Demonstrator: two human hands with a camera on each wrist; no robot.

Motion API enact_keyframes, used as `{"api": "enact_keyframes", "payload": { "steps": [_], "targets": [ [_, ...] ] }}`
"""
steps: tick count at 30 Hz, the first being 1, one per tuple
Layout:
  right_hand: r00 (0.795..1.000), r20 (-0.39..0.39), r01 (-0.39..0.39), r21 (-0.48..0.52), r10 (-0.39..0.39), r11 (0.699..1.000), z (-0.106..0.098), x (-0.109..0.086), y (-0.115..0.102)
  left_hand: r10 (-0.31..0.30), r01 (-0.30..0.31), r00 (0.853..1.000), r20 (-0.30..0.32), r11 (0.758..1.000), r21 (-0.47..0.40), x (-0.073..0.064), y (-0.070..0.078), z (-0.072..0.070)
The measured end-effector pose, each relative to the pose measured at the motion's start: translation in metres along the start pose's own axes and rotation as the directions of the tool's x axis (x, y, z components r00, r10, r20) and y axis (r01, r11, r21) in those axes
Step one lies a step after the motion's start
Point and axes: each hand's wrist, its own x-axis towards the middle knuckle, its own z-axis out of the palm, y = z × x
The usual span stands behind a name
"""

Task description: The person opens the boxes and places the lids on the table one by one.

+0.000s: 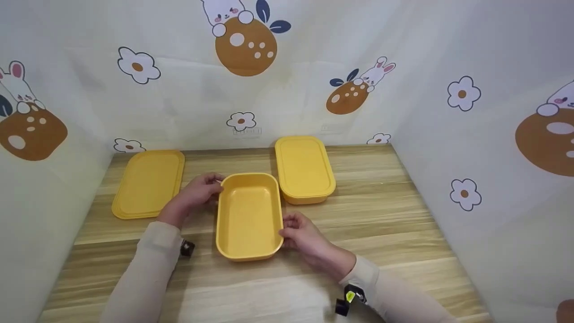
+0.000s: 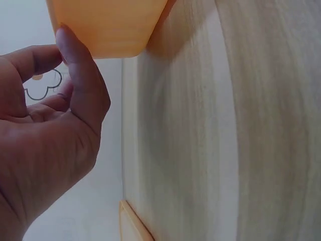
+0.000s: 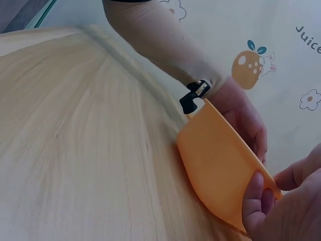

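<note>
A yellow rectangular food container (image 1: 250,220), without a lid and with nothing inside, stands in the middle of the wooden table. At its upper left side, my left hand (image 1: 199,190) pinches the rim between thumb and fingers; the left wrist view shows this grip at the container's corner (image 2: 110,27). My right hand (image 1: 309,237) holds the opposite rim, lower on the right side. From the right wrist camera, the container's outer wall (image 3: 215,160) appears tilted, with the right thumb and fingers on its edge. Whether its base fully touches the table I cannot tell.
A flat yellow lid (image 1: 150,184) lies at the table's back left. Close by on the right stands a second yellow container with its lid on (image 1: 305,168). Pale cloth walls (image 1: 179,103) printed with rabbits and flowers enclose the table's back and sides.
</note>
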Motion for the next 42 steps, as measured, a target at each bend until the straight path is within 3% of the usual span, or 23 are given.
{"api": "enact_keyframes", "payload": {
  "steps": [20, 27, 36, 42],
  "targets": [
    [1.0, 0.0, -0.007, 0.009, 0.007, 1.0, 0.005, 0.005, 0.003, 0.044, -0.042, 0.999, 0.021, 0.994, -0.101, 0.0, -0.009, 0.0],
    [1.0, 0.008, 0.008, -0.008, -0.008, 1.0, 0.006, 0.006, 0.003, 0.032, -0.024, 0.999, 0.036, 0.978, -0.207, -0.001, -0.013, -0.001],
    [1.0, 0.004, 0.006, 0.001, -0.006, 1.0, 0.005, 0.008, 0.006, 0.022, -0.017, 0.999, 0.027, 0.98, -0.196, -0.001, -0.016, -0.001],
    [1.0, 0.017, 0.014, 0.018, -0.014, 1.0, 0.004, 0.005, 0.002, 0.054, -0.054, 0.999, 0.001, 0.985, -0.164, -0.005, -0.011, 0.002]
  ]
}}
